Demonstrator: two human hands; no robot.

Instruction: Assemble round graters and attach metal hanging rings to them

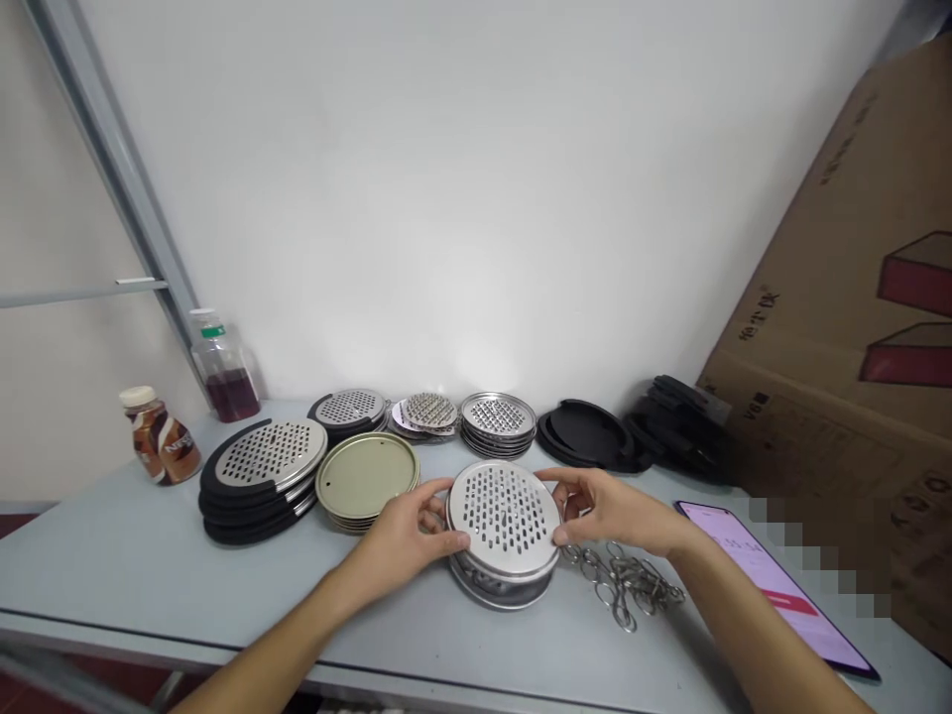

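Note:
A round silver metal lid (506,516) with many slotted holes is held between both hands at the middle of the table. My left hand (409,526) grips its left rim, thumb toward the front and fingers along the side. On the right rim, my right hand (606,508) has closed its thumb and fingers in the same way. Beneath the lid sits a shallow silver metal dish (500,597), mostly covered; whether the two touch all round cannot be made out. A tangle of metal wire rings and hooks (629,585) lies beside my right hand.
Olive-green discs (368,476) and black-rimmed perforated holders (272,451) are stacked left. Behind are grater-like metal discs (498,416) and black round trays (584,431). Two bottles (168,441) (227,372) stand far left. A phone (773,585) and a cardboard box (840,327) occupy the right.

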